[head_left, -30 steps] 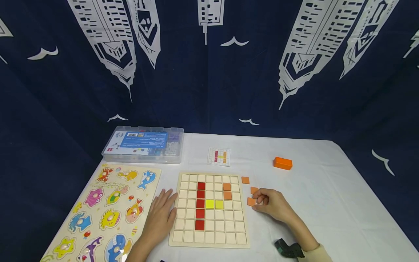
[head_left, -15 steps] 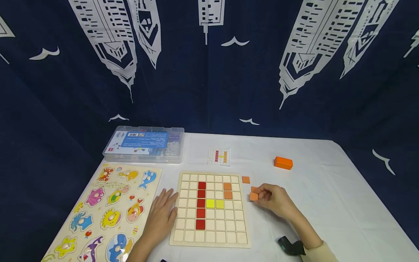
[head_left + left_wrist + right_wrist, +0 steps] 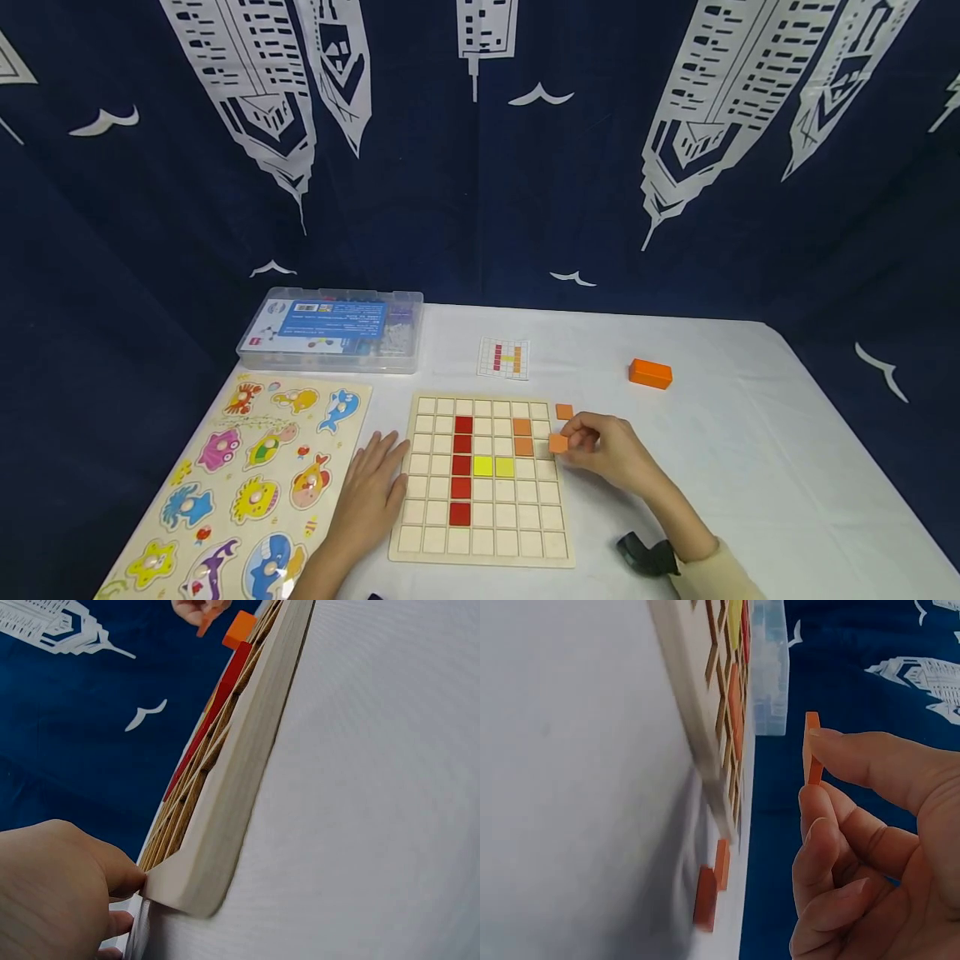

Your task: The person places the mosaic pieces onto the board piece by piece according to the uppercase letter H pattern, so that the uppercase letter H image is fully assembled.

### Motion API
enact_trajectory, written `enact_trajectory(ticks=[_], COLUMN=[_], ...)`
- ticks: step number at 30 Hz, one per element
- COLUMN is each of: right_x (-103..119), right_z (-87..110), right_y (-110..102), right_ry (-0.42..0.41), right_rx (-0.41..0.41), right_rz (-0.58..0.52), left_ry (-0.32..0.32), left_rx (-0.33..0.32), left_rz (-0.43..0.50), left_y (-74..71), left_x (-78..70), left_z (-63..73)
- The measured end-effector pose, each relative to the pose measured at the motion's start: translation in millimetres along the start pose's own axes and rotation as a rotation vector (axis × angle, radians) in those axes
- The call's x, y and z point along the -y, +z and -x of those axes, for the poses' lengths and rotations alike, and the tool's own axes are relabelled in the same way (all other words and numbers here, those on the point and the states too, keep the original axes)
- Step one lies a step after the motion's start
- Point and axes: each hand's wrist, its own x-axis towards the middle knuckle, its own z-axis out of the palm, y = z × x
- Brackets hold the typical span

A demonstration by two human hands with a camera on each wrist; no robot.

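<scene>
My right hand [image 3: 611,450] pinches an orange square tile [image 3: 558,443] between thumb and fingers, at the right edge of the wooden grid board [image 3: 480,560]. In the right wrist view the held tile [image 3: 812,750] stands on edge, above the table. Two more orange tiles lie beside the board: one loose tile [image 3: 564,412] shows in the head view, the other tile [image 3: 705,900] only in the right wrist view. On the board are a column of red tiles [image 3: 461,467], two yellow tiles [image 3: 494,467] and two orange tiles [image 3: 522,437]. My left hand [image 3: 367,492] rests at the board's left edge, fingers extended.
A pattern card [image 3: 503,358] lies behind the board, and an orange block [image 3: 650,373] sits at the back right. A clear plastic case [image 3: 330,362] stands at the back left. The animal peg puzzle [image 3: 240,467] covers the table's left side.
My right hand has lifted an orange tile off the table and carried it left and slightly away, to the board's edge. The left hand has stayed in place.
</scene>
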Motion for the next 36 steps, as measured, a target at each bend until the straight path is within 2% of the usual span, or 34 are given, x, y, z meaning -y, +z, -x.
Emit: enact_trajectory(ticks=[8, 16, 22, 28, 32, 36], right_x=[11, 15, 14, 12, 12, 10], right_z=[-6.9, -7.8, -6.6, -6.2, -6.1, -6.6], right_y=[15, 29, 34, 35, 32, 24], right_ry=[-0.049, -0.066, -0.09, -0.119, -0.103, -0.084], right_rx=[0.079, 0.162, 0.161, 0.168, 0.171, 0.141], right_rz=[-0.029, -0.003, 0.053, 0.007, -0.021, -0.027], left_ry=[-0.005, 0.005, 0.01, 0.008, 0.01, 0.008], left_rx=[0.01, 0.0, -0.001, 0.003, 0.003, 0.007], left_rz=[0.002, -0.003, -0.011, -0.014, -0.016, -0.017], left_y=[0.1, 1.1, 1.3, 0.7, 0.7, -0.4], left_x=[-1.3, -1.0, -0.7, -1.5, -2.2, -2.7], left_z=[-0.4, -0.6, -0.6, -1.0, -1.3, -1.3])
